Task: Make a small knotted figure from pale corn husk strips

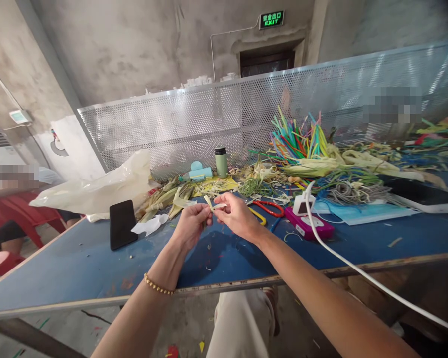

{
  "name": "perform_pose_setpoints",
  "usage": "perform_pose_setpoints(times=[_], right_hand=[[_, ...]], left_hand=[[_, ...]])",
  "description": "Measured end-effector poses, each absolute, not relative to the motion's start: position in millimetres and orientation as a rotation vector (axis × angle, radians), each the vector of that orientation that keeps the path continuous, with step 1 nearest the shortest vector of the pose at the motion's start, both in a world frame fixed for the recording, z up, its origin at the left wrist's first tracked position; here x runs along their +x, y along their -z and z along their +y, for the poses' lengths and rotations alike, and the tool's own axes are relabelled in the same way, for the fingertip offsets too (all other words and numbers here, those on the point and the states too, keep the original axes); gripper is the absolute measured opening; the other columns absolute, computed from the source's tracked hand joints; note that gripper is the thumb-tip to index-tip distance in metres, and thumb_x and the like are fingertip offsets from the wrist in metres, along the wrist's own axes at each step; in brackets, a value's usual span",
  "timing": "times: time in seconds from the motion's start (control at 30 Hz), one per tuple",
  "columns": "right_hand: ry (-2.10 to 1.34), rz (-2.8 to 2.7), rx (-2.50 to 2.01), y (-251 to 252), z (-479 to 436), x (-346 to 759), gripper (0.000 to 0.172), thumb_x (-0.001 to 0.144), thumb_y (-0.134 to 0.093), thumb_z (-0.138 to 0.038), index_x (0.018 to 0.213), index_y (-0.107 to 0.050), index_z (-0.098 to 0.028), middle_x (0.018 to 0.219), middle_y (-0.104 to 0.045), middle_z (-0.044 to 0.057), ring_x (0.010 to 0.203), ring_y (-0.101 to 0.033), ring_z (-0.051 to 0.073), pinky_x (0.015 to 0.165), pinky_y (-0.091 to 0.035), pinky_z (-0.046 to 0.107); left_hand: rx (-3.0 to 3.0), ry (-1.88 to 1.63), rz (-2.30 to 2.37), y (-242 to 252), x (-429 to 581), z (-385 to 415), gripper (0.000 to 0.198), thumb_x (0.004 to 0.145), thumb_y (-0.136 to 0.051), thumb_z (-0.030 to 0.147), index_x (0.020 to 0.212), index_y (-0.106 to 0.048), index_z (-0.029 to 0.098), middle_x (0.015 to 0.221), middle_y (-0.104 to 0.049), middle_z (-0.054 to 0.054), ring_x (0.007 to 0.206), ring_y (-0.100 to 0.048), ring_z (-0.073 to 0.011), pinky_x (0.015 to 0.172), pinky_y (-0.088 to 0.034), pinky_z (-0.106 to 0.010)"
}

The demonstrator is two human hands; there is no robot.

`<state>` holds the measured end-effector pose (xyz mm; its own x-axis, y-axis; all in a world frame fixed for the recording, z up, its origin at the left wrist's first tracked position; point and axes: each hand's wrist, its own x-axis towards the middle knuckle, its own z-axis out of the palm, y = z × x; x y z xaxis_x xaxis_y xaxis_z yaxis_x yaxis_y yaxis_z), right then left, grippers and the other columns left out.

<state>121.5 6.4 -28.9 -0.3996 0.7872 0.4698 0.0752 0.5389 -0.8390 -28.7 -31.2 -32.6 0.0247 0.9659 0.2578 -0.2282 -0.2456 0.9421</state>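
Observation:
Both hands meet above the blue table (78, 263), near its front edge. My left hand (194, 221) is closed in a pinch on a small pale husk piece (209, 201). On the other side of the same piece, the fingers of my right hand (233, 214) are pinched together, with a short pale strip sticking out between them. Fingers hide part of the husk piece. Behind the hands lie dry corn husks (168, 196). Scissors with red handles (271, 209) and a yellow handle (258, 217) rest just right of my right hand.
A black phone (122, 224) and white scrap (150, 224) lie left. A green bottle (221, 162) stands behind. Rightward are a magenta box (309, 223), white cable (343, 257), blue mask (373, 213), cords (354, 191) and colourful stems (298, 139). People sit beyond the table.

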Motion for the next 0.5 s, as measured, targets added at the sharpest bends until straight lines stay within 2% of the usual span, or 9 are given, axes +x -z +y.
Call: perform_pose_setpoints(times=[0.3,0.5], right_hand=[[-1.079,-1.816,-0.706,27.7,6.7,121.6,0.024,0.073,-0.062,-0.018,0.096,-0.055,-0.016,0.072,-0.061,0.0,0.051,-0.054,0.009,0.05,-0.046,0.022],[-1.092,-1.765,-0.688,26.2,6.4,122.6,0.03,0.073,-0.063,-0.02,0.1,-0.052,-0.015,0.07,-0.061,-0.001,0.051,-0.054,0.01,0.049,-0.045,0.023]], left_hand=[[1.045,-1.412,0.781,32.1,-28.8,-31.6,0.021,0.068,-0.075,0.019,0.064,-0.056,0.011,0.057,-0.055,-0.001,0.05,-0.05,-0.007,0.055,-0.041,-0.021],[1.158,-1.35,0.726,25.6,-30.3,-36.3,0.016,0.072,-0.075,0.021,0.072,-0.064,0.009,0.066,-0.061,-0.005,0.059,-0.056,-0.0101,0.06,-0.044,-0.023]])
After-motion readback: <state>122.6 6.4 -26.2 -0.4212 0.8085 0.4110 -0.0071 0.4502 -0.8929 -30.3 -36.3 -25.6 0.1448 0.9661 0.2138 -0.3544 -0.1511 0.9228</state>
